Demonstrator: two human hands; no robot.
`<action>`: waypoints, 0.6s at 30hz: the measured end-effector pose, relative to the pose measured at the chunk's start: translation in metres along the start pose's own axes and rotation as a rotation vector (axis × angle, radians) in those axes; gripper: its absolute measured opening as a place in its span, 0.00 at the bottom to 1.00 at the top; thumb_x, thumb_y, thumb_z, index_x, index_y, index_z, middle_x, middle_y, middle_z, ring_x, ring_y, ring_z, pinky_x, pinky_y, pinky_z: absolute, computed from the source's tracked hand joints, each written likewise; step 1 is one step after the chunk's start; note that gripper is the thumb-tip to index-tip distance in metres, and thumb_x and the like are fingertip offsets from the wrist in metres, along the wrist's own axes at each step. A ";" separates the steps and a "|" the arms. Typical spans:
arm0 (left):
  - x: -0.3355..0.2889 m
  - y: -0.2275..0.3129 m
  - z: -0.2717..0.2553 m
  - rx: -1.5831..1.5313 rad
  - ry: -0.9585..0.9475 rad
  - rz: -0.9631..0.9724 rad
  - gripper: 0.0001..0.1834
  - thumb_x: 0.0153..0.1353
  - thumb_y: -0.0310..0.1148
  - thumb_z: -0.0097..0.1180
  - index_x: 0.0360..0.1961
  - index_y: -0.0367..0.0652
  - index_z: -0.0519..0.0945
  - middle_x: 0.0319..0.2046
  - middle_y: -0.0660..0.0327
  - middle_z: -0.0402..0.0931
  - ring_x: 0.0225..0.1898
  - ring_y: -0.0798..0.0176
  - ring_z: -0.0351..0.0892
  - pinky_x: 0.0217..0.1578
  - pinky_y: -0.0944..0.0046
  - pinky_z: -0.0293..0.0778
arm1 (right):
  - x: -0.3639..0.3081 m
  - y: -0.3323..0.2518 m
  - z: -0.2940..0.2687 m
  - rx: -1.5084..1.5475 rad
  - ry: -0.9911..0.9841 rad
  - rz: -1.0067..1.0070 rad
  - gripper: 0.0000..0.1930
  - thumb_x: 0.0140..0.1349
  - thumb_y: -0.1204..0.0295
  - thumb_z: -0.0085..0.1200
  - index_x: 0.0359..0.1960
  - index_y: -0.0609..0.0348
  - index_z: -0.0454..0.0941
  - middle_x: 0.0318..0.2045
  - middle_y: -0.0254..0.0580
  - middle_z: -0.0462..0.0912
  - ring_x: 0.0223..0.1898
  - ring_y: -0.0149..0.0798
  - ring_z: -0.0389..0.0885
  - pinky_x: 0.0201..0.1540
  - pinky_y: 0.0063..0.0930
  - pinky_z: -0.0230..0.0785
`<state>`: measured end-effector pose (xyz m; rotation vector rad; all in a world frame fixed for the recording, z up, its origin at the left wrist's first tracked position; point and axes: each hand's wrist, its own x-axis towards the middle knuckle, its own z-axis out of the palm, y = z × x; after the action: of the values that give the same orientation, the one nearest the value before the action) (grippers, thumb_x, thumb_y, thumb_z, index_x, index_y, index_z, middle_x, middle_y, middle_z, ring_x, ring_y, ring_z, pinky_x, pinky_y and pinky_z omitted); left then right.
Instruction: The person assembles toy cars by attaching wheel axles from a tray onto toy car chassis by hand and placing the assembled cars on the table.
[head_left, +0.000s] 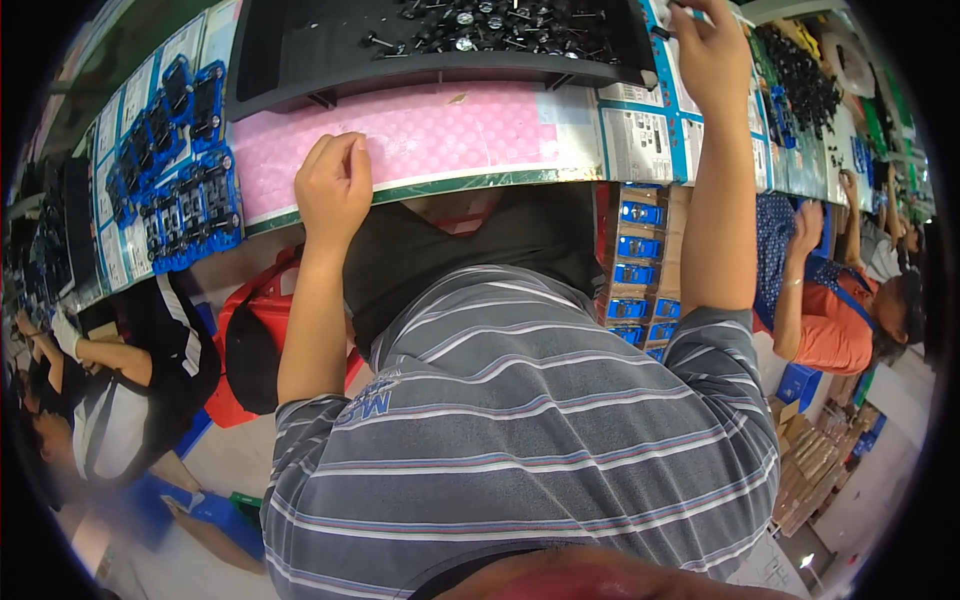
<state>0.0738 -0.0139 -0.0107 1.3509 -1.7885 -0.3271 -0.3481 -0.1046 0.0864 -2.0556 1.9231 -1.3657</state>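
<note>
The tray (300,40) looks matt plastic, the wheels (490,22) plastic on shiny metal axles (384,42), the table (450,140) glossy, the shirt (530,430) matt cloth.

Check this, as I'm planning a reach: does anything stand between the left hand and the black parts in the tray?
Yes: the tray's near wall runs between the left hand and the black parts.

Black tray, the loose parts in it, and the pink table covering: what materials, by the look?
Black tray: probably moulded plastic, satin; uniform colour, smooth walls.
Loose parts: black pieces look like plastic, thin rods like metal; silvery glints.
Pink table covering: perhaps coated sheet or film; flat, pale dots.
</note>
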 end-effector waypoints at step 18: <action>0.001 0.005 0.006 0.215 -0.056 0.057 0.08 0.67 0.28 0.56 0.36 0.33 0.83 0.21 0.59 0.70 0.19 0.65 0.62 0.22 0.64 0.58 | -0.106 0.190 -0.108 -0.036 0.256 0.391 0.27 0.53 0.66 0.71 0.55 0.60 0.78 0.48 0.43 0.83 0.46 0.38 0.83 0.46 0.32 0.79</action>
<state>0.0655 -0.0147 -0.0103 1.4477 -1.9495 -0.1458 -0.5487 -0.0077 -0.0104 -1.4583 2.3036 -1.5562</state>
